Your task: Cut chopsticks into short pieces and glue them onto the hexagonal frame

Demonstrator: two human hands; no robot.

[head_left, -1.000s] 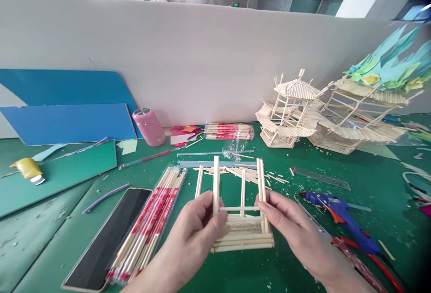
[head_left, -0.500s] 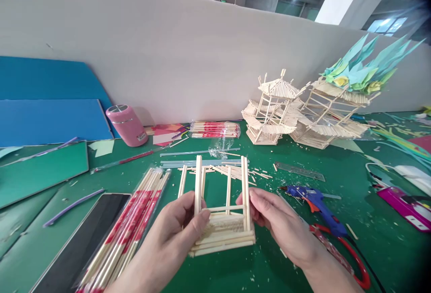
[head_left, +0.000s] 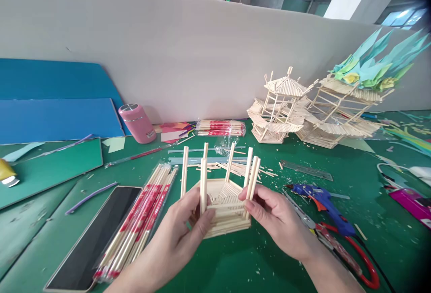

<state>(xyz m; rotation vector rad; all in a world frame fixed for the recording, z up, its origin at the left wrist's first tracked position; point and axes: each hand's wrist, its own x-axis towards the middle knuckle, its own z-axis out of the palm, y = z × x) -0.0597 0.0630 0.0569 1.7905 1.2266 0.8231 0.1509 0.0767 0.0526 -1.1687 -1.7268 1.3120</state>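
Both hands (head_left: 178, 228) hold a stick frame (head_left: 232, 222), seemingly by its posts (head_left: 204, 178).

Frame of pale wooden sticks (head_left: 226, 196), open-topped, held posts-up at six o'clock in the view.

Posts (head_left: 204, 183) rise around its many-sided base (head_left: 232, 227), whose slatted floor (head_left: 229, 190) shows; a low crosspiece (head_left: 226, 206) spans the six o'clock side.

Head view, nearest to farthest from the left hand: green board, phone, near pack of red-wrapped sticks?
1. Near stick pack, just left of the left hand.
2. Phone, left of the pack.
3. Green board, farther left and back.
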